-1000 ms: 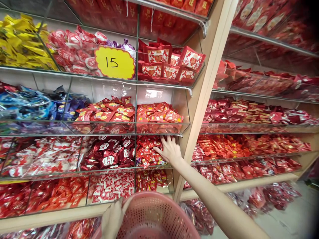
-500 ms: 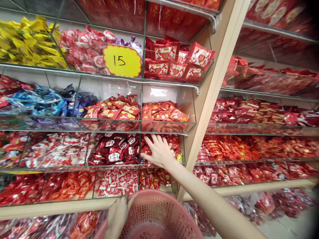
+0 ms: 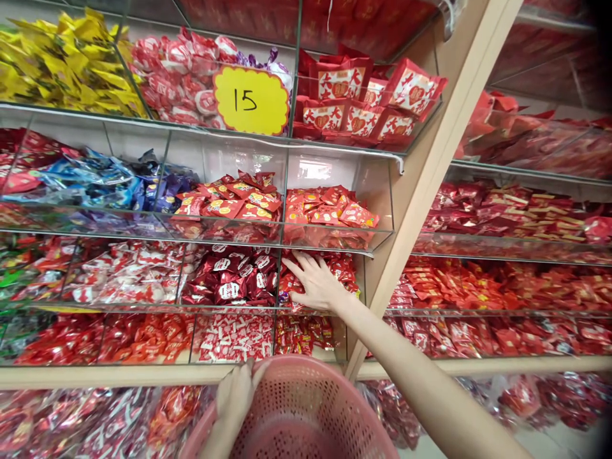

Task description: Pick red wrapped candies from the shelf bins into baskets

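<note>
My right hand (image 3: 313, 282) reaches into a clear shelf bin and lies on a pile of small red sweet packets (image 3: 342, 268), fingers spread flat over them. Nothing is visibly pinched in it. My left hand (image 3: 236, 395) grips the rim of a pink perforated plastic basket (image 3: 306, 414) held low in front of the shelves. The bin to the left of my right hand holds dark red wrapped sweets (image 3: 234, 280).
Tiered clear bins hold wrapped sweets: yellow ones (image 3: 62, 64) top left, blue ones (image 3: 95, 185) below, red and white elsewhere. A yellow price tag reading 15 (image 3: 251, 100) hangs on an upper bin. A wooden upright (image 3: 421, 191) divides this rack from another rack of red packets (image 3: 516, 280).
My right hand has slid a little leftwards over the red packets within the same bin. The view has shifted, so shelves sit further right. The left hand keeps hold of the basket.
</note>
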`<state>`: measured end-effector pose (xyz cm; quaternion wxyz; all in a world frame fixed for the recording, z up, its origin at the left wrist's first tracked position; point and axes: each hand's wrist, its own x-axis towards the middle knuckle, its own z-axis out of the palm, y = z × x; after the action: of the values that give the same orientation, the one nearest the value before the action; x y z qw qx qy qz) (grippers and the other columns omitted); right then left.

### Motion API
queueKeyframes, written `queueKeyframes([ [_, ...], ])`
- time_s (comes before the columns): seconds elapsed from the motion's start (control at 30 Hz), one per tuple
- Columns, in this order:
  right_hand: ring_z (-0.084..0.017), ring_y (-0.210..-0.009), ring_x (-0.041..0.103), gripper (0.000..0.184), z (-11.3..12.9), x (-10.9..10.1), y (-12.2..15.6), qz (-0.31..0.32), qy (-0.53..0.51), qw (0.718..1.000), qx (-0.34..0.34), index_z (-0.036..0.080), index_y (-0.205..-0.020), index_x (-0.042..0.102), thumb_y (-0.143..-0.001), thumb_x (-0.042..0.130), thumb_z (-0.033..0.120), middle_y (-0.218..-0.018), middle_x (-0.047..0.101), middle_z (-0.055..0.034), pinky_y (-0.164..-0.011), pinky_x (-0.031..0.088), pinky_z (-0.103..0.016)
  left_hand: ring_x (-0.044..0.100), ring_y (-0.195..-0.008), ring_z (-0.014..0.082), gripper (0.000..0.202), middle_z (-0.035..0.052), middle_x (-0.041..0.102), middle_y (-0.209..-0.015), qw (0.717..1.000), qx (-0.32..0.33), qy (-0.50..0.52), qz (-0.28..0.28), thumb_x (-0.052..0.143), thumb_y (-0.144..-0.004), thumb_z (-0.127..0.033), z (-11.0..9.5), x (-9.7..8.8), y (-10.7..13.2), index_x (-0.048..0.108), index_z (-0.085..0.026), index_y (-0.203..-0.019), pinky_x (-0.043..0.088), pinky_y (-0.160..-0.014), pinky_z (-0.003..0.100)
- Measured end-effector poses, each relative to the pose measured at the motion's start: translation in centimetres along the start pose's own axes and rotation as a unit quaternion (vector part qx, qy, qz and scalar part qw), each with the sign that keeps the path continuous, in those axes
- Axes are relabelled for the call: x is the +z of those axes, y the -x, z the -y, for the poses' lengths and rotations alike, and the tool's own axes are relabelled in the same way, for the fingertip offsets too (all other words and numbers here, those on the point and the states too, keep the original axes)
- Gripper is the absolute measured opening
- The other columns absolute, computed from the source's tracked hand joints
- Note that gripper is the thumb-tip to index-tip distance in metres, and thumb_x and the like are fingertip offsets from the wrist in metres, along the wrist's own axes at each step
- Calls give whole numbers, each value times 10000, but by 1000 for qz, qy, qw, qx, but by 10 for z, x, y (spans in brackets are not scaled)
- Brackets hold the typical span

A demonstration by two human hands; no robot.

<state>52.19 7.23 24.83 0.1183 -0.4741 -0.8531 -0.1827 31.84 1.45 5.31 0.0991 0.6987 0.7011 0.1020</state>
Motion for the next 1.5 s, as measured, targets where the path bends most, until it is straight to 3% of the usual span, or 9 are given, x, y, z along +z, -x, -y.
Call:
queueKeyframes([
  [0.23,-271,-1200,329,581,-14,5,-6,-23,24,999,-1,207,-1370,278,-845,401,421,-1374,348,-125,-988,278,-426,642,-828,243,619,144,674,-902,1000,-1,-15,2,169,-848,-586,-2,-3,2,578,-174,-1063,448,-735,338],
  [0.43,-300,-1178,342,630,-12,8,-11,-30,62,998,9,276,-1399,185,-834,421,424,-1362,346,-127,-931,341,-431,644,-820,229,596,133,673,-910,1000,3,-22,0,189,-848,-584,-2,-1,1,578,-181,-1051,451,-725,324],
  [0.63,-291,-1122,386,538,-10,10,-16,-26,86,996,11,264,-1369,265,-856,380,380,-1302,415,-130,-879,392,-424,651,-804,241,597,125,679,-891,999,3,-37,-9,171,-850,-582,-3,1,0,587,-194,-1035,458,-692,325],
  [0.93,-265,-1078,449,457,-20,21,-17,-100,69,993,2,263,-1329,348,-875,364,313,-1221,501,-97,-897,403,-420,650,-814,231,566,116,680,-910,999,-3,-39,-18,198,-852,-573,0,7,-1,579,-203,-1050,455,-702,316],
  [1.13,-234,-1075,488,458,-25,25,-17,-152,64,986,15,232,-1353,317,-896,326,261,-1249,502,-103,-924,399,-382,647,-831,233,550,119,678,-927,999,-10,-38,-18,220,-854,-562,-1,7,-1,585,-198,-1048,453,-705,308],
  [1.33,-232,-1025,532,430,-26,22,-19,-132,63,989,24,232,-1334,346,-910,308,289,-1190,550,-109,-883,434,-375,643,-848,236,540,124,679,-916,999,-8,-33,-16,223,-859,-544,-5,2,1,585,-190,-1049,448,-723,313],
  [1.5,-254,-1112,485,494,-27,18,-20,-109,53,993,11,225,-1339,333,-868,440,326,-1237,516,-126,-922,416,-408,642,-852,231,529,120,678,-917,1000,-8,-29,-10,238,-857,-545,-5,1,1,579,-186,-1042,446,-708,295],
])
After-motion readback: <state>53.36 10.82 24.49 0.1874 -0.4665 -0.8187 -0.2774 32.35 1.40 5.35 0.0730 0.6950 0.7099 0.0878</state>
